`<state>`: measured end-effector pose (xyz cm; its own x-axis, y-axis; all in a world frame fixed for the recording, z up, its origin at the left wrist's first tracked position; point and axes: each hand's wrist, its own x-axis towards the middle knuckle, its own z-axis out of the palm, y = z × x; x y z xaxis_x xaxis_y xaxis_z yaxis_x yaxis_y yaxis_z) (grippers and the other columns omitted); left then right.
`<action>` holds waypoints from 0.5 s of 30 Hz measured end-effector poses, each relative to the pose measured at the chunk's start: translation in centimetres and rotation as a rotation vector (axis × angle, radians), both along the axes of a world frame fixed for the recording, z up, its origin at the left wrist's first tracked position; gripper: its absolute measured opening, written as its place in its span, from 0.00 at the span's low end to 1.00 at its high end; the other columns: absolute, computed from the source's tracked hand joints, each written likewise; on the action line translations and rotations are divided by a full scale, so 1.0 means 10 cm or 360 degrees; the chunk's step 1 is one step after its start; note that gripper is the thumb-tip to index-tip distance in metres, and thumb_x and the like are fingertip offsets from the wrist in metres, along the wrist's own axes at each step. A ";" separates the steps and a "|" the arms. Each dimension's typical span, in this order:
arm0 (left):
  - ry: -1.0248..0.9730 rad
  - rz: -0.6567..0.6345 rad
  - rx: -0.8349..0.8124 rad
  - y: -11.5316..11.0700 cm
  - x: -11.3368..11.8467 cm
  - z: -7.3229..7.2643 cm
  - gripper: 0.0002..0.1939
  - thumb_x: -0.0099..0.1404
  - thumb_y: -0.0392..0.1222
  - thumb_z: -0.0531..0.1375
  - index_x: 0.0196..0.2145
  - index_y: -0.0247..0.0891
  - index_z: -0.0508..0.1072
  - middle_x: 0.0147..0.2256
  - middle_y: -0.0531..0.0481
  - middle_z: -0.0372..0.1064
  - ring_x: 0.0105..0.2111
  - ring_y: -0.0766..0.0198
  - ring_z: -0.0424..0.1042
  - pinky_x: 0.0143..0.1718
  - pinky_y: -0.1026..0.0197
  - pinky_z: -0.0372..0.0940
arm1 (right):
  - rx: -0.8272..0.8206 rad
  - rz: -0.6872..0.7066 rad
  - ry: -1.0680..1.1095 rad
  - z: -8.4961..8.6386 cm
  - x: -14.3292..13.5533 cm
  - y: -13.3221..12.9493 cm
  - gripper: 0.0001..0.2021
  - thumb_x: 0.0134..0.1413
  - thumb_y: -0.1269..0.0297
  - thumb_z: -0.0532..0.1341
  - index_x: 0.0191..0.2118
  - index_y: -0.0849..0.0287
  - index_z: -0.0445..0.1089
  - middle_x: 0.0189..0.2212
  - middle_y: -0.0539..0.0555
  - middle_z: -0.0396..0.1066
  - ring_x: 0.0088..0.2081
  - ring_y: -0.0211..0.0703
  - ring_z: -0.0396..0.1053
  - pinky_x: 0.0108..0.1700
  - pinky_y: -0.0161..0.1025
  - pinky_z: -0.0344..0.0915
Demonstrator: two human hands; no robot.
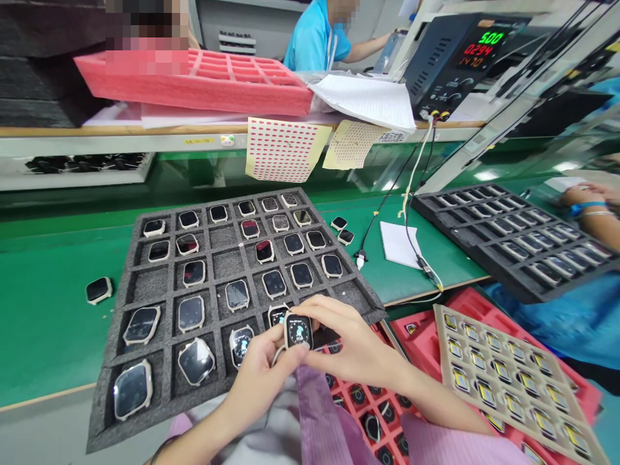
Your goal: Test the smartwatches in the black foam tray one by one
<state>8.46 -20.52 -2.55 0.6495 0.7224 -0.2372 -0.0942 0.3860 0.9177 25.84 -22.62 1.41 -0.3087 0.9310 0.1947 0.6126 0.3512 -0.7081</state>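
Observation:
A smartwatch [298,330] with a lit dial is held up between both hands over the near edge of the dark grey foam tray [227,263]. My left hand [264,361] is closed on its left and lower side, thumb at the bottom edge. My right hand [346,336] pinches it from the right, fingers along the top corner and thumb below. A pale curved edge shows by my left fingers; what it belongs to is unclear. Just behind sits another lit watch [278,315] in the tray, and a third lit watch [241,343] lies left of it. Most other watches there have dark screens.
A loose watch [99,290] lies left of the tray, two more [342,230] right of it. Cables [372,223] hang from a power supply [460,64]. Red trays [358,394] and a beige tray [513,374] sit below right. Another person's hands [591,194] are beside a black tray [520,242].

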 end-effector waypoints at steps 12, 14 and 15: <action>0.0006 0.0010 0.0023 -0.02 -0.02 -0.01 0.11 0.64 0.48 0.58 0.35 0.37 0.71 0.19 0.59 0.52 0.20 0.71 0.50 0.23 0.68 0.51 | 0.0064 -0.0035 -0.0033 -0.04 -0.03 0.00 0.18 0.50 0.68 0.63 0.49 0.60 0.67 0.40 0.57 0.68 0.41 0.48 0.68 0.43 0.43 0.68; -0.0007 0.0033 0.0045 -0.02 -0.02 -0.01 0.10 0.64 0.47 0.58 0.35 0.37 0.71 0.20 0.58 0.55 0.23 0.68 0.57 0.26 0.68 0.55 | 0.0055 -0.0038 -0.0027 -0.04 -0.05 0.00 0.17 0.49 0.70 0.63 0.48 0.60 0.67 0.40 0.57 0.68 0.41 0.48 0.67 0.43 0.44 0.67; -0.0013 0.0040 0.0062 -0.02 -0.02 0.00 0.10 0.64 0.47 0.58 0.35 0.37 0.72 0.20 0.57 0.58 0.26 0.66 0.60 0.28 0.67 0.57 | 0.0048 -0.0040 -0.0010 -0.03 -0.05 0.00 0.17 0.50 0.70 0.63 0.48 0.60 0.67 0.39 0.57 0.67 0.41 0.48 0.67 0.43 0.44 0.67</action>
<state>8.22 -20.71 -2.60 0.6327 0.7472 -0.2033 -0.1113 0.3476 0.9310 25.33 -22.59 1.06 -0.2868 0.9321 0.2210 0.6260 0.3570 -0.6933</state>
